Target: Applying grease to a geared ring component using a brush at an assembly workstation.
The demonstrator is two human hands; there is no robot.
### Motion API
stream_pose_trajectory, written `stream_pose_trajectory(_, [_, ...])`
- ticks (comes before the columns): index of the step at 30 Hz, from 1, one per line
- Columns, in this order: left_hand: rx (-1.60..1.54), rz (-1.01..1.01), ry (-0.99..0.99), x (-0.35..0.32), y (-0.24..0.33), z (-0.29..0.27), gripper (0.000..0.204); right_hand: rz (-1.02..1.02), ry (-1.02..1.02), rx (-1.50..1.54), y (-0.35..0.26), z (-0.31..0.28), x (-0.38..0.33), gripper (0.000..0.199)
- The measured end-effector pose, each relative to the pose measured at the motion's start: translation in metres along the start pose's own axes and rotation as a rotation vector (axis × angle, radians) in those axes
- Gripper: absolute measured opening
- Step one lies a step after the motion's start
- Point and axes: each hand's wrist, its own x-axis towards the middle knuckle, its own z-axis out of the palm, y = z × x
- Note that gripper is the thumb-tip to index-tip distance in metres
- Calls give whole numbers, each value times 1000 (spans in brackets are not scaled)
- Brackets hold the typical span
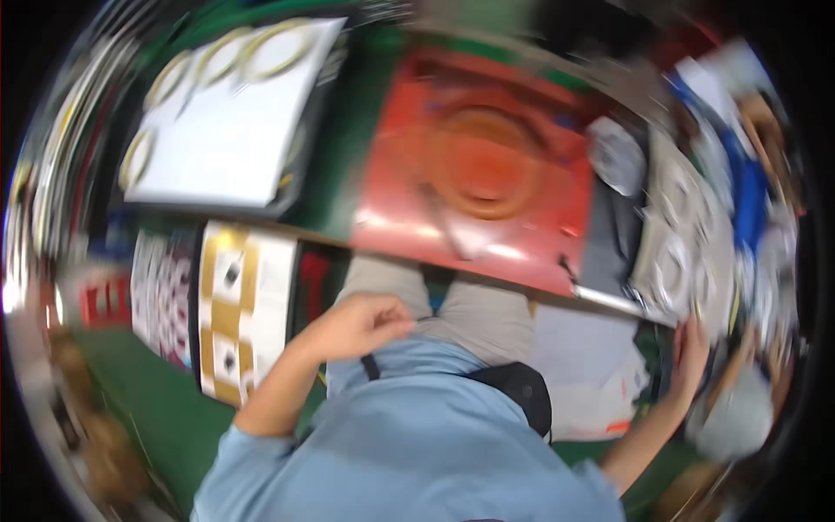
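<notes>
My left hand [364, 325] hangs over my lap with its fingers curled in, and nothing shows between them. Out to the right, my right hand [689, 355] reaches to the near edge of a beige board [645, 271] bearing several pale rings [671, 271]. Its fingers are smeared, and whether they touch or grip the board I cannot tell. In front of me a shiny red mat [391, 187] covers the worktop, with an orange-brown ring-shaped piece [452, 196] lying on it. The whole picture is blurred.
Several yellowish rings [277, 50] rest on a white sheet [230, 122] at the far left. A crumpled clear bag [617, 157] lies right of the mat. Cartons [246, 300] stand low on the left, white sacks [584, 370] low on the right. Another person [735, 413] is at the right.
</notes>
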Motion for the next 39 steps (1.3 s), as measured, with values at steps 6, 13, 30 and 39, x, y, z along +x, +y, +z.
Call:
stream_pose_trajectory(6, [-60,-209,417,-28,-70,-69,17,-103,-1117,-104,-66,115,-117,15])
stream_pose_trajectory(13, [787,-956,1084,-140,-210,-120,43,-553,-1474,-291,-72,283,-162,14])
stream_pose_trajectory(30, [405,-1203,812,-251,-279,19,55,-663,-1515,-380,-59,351,-198,15])
stream_pose_trajectory(39, [-250,-189,648,-159,-29,-85,25,-723,-1336,-109,-103,327,-210,25])
